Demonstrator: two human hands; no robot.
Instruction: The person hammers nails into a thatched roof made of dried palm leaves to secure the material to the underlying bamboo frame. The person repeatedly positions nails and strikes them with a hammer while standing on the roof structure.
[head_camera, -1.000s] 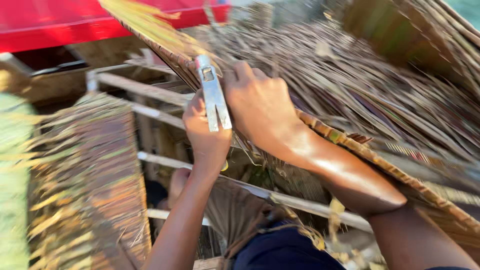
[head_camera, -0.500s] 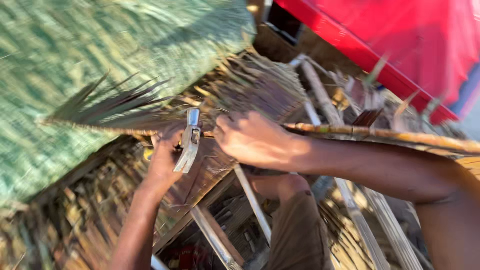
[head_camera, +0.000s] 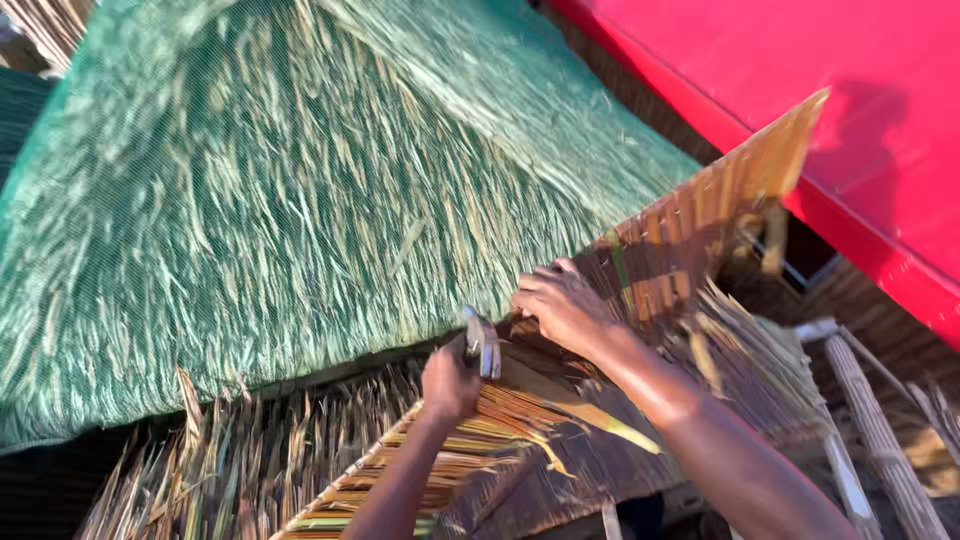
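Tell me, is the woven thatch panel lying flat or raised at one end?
Raised: the woven thatch panel tilts upward to the right, and the right hand rests on it.

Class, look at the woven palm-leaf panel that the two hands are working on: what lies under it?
Under the woven palm-leaf panel, loose dry thatch pokes out at lower left and pale poles show at right. The panel itself hides whatever supports it beneath the hands.

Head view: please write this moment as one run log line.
left hand: holds metal tool | right hand: on woven thatch panel | behind: green netted thatch
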